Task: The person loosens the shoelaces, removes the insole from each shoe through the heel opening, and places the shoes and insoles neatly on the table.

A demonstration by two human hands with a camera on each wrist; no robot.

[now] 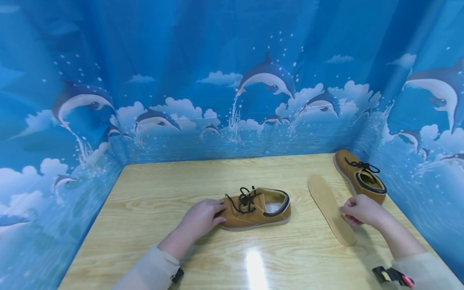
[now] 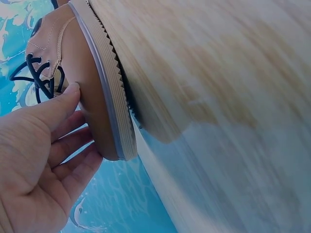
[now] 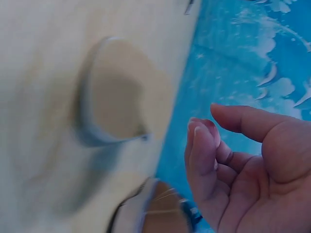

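Note:
A brown lace-up shoe (image 1: 235, 215) with black laces sits upright mid-table, its toe to the left. My left hand (image 1: 203, 215) grips the toe, thumb on the near side in the head view. The left wrist view shows this hand (image 2: 43, 150) with thumb and fingertips on the shoe's toe (image 2: 87, 82). On the right lies a tan insole (image 1: 328, 205). Beside its near half hovers my right hand (image 1: 364, 209), fingers loosely bent and holding nothing. In the right wrist view, a gap separates the right hand (image 3: 243, 160) from the blurred insole (image 3: 116, 97).
A second brown shoe (image 1: 346, 171) stands at the back right corner of the wooden table (image 1: 174, 177), partly behind the right hand. Blue dolphin-print curtains (image 1: 203, 48) border the back and both sides.

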